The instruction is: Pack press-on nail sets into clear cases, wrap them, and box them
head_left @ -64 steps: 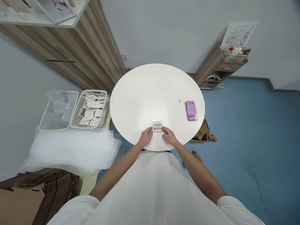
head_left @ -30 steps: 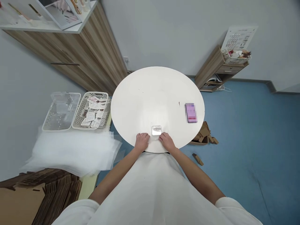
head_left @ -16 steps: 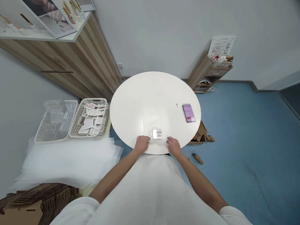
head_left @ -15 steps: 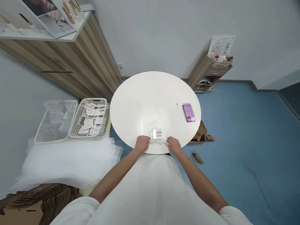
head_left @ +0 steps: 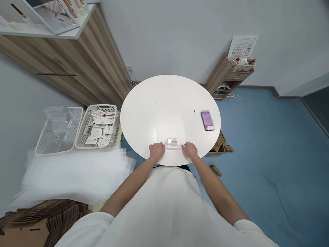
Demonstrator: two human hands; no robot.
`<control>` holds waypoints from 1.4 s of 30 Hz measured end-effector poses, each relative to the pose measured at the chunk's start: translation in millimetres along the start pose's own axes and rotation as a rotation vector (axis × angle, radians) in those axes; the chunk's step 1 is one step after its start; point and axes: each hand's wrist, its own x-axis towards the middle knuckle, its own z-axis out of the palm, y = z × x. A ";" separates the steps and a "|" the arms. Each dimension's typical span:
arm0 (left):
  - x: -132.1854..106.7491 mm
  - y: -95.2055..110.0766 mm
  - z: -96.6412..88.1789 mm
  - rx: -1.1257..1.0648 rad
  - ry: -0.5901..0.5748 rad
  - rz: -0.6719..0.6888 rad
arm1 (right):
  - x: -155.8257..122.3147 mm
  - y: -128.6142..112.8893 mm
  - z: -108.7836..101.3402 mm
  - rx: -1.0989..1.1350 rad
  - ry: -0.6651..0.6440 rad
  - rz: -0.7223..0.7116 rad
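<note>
A small clear case (head_left: 172,141) with several pale pieces inside lies near the front edge of the white oval table. Beneath it a thin translucent sheet (head_left: 170,131) is spread, hard to tell from the tabletop. The sheet's near edge is folded up over the lower part of the case. My left hand (head_left: 157,151) has its fingers curled on the left end of that fold. At the right end, my right hand (head_left: 190,150) pinches the fold in the same way. Both hands rest low on the table, one on each side of the case.
A pixelated purple item (head_left: 207,120) lies on the table (head_left: 144,103) at right. To the left stand a basket of cards (head_left: 98,127), a basket with clear plastic boxes (head_left: 60,128) and stacked translucent sheets (head_left: 69,175). Cardboard pieces (head_left: 219,142) are on the floor at right.
Both hands have moved slightly away from me, bringing the sheet's near edge up over the lower part of the case. The camera view has shifted a little.
</note>
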 end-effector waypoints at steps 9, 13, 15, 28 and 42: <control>-1.4 2.3 4.8 -0.008 0.185 0.082 | 5.9 -5.9 0.1 -0.074 0.238 -0.163; 0.2 3.5 7.6 -0.020 0.190 0.233 | 6.9 -5.6 0.8 -0.096 0.179 -0.478; 1.1 4.9 9.2 0.005 0.167 0.317 | 6.2 -4.7 1.0 -0.108 0.125 -0.600; -3.6 8.4 2.5 -0.021 0.043 0.466 | 15.5 -3.6 7.5 0.017 -0.018 -0.704; -19.0 -9.3 -3.3 -0.051 -0.025 0.666 | -23.0 -15.4 10.0 0.111 -0.015 -0.612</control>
